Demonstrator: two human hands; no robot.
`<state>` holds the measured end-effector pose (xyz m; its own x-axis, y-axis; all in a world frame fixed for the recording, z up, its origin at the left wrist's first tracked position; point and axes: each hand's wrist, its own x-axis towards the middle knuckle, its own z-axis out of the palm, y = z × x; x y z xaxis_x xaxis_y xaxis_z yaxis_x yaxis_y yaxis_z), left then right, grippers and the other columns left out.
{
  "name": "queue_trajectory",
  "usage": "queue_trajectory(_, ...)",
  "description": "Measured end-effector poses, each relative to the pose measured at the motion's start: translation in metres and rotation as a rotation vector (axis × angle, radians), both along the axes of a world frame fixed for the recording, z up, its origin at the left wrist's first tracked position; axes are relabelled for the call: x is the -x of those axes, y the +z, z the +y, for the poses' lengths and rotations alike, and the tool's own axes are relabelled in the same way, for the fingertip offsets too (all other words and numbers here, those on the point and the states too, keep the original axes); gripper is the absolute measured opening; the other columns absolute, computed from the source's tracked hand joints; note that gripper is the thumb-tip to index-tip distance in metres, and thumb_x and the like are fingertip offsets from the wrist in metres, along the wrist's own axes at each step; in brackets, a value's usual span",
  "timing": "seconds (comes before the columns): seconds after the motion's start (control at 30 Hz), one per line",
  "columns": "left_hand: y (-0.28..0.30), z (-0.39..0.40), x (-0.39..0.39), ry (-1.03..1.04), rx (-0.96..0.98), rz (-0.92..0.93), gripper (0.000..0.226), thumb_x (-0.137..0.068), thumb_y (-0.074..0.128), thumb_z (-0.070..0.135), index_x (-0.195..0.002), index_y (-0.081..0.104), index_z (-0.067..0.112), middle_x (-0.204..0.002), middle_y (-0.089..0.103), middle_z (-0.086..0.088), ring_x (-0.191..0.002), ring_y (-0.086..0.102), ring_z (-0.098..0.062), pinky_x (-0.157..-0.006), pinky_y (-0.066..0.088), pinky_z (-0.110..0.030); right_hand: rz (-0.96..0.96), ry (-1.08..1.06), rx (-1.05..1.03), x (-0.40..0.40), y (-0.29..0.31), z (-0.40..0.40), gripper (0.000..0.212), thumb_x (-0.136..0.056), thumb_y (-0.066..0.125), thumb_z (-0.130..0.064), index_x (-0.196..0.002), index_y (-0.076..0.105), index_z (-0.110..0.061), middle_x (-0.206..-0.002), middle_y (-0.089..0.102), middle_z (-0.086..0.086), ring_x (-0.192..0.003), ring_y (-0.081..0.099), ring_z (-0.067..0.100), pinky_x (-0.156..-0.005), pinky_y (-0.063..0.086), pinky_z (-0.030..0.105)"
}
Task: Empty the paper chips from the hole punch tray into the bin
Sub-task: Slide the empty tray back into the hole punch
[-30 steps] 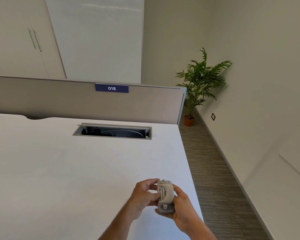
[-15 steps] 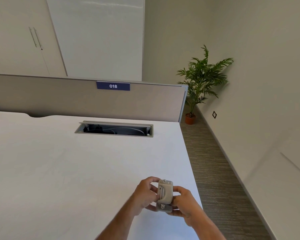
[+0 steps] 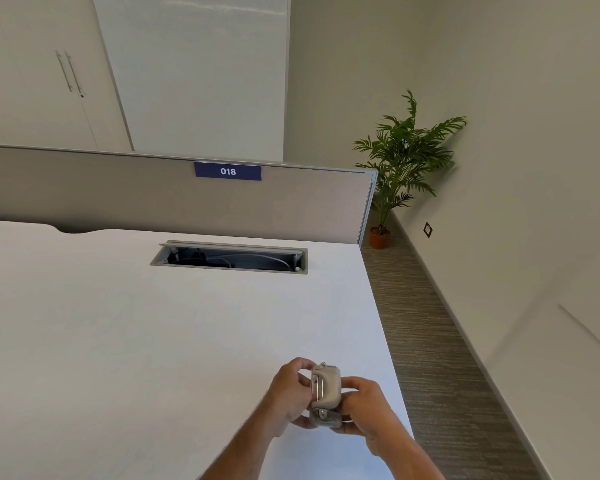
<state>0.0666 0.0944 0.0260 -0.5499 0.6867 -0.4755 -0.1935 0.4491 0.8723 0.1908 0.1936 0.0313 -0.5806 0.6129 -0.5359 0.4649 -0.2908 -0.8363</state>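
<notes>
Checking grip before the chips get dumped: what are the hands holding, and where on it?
Both hold the hole punch above the desk: left hand on its left side, right hand on its right side and lower end.

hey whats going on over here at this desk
A person is holding a small grey hole punch in both bare hands above the near right corner of a white desk. The left hand grips its left side with fingers curled over the top, and the right hand cups its right side and bottom. The chip tray looks not yet emptied, and no bin is in view. Further back, an open grey cable hatch is set into the desk.
</notes>
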Motion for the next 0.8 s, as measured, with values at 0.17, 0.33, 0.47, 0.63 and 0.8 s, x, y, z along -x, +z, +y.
queue_trajectory(0.17, 0.001, -0.001, 0.0, 0.026, -0.009, 0.009, 0.043, -0.087, 0.055, -0.009, -0.108, 0.061, 0.028, -0.103, 0.065, -0.014, -0.081, 0.072, -0.029, -0.06, 0.065, -0.045, 0.029, -0.231, -0.244, -0.002, -0.004, -0.003, 0.008, -0.083, 0.071, -0.012, -0.089, 0.075, -0.015, -0.086, 0.076, 0.01, -0.075, 0.069, 0.025, -0.063, 0.058, 0.039)
queue_trajectory(0.33, -0.005, -0.004, 0.0, 0.006, -0.05, 0.012, 0.048, -0.084, 0.06, -0.009, -0.114, 0.061, 0.028, -0.102, 0.065, -0.01, -0.09, 0.075, -0.031, -0.061, 0.064, -0.042, 0.036, -0.126, -0.128, 0.003, -0.004, -0.005, 0.014, -0.085, 0.074, -0.014, -0.08, 0.076, -0.002, -0.067, 0.076, 0.011, -0.055, 0.065, 0.019, -0.051, 0.049, 0.029)
queue_trajectory(0.47, -0.018, -0.007, 0.005, -0.039, -0.065, 0.133, 0.044, -0.09, 0.062, -0.001, -0.125, 0.061, 0.026, -0.106, 0.065, -0.004, -0.095, 0.071, -0.028, -0.068, 0.065, -0.043, 0.035, -0.159, -0.076, 0.007, -0.009, -0.001, 0.012, -0.086, 0.072, -0.004, -0.084, 0.074, 0.007, -0.054, 0.064, 0.01, -0.046, 0.054, 0.017, -0.045, 0.048, 0.026)
queue_trajectory(0.63, -0.044, -0.024, 0.015, -0.187, 0.157, 1.053, 0.038, -0.102, 0.043, 0.039, -0.138, 0.05, 0.029, -0.125, 0.062, 0.012, -0.117, 0.055, -0.013, -0.093, 0.052, -0.035, 0.003, -0.164, -0.03, 0.008, -0.018, 0.0, 0.013, -0.086, 0.073, -0.004, -0.086, 0.073, 0.01, -0.054, 0.062, 0.01, -0.046, 0.053, 0.018, -0.046, 0.049, 0.028)
queue_trajectory(0.8, -0.058, -0.037, 0.014, -0.293, 0.327, 1.296, 0.066, -0.099, 0.028, 0.058, -0.14, 0.057, 0.016, -0.143, 0.06, -0.003, -0.131, 0.058, -0.024, -0.113, 0.042, -0.046, -0.041, -0.164, -0.013, 0.008, -0.029, 0.003, 0.017, -0.086, 0.074, -0.006, -0.089, 0.073, 0.011, -0.058, 0.06, 0.013, -0.047, 0.052, 0.017, -0.048, 0.05, 0.027)
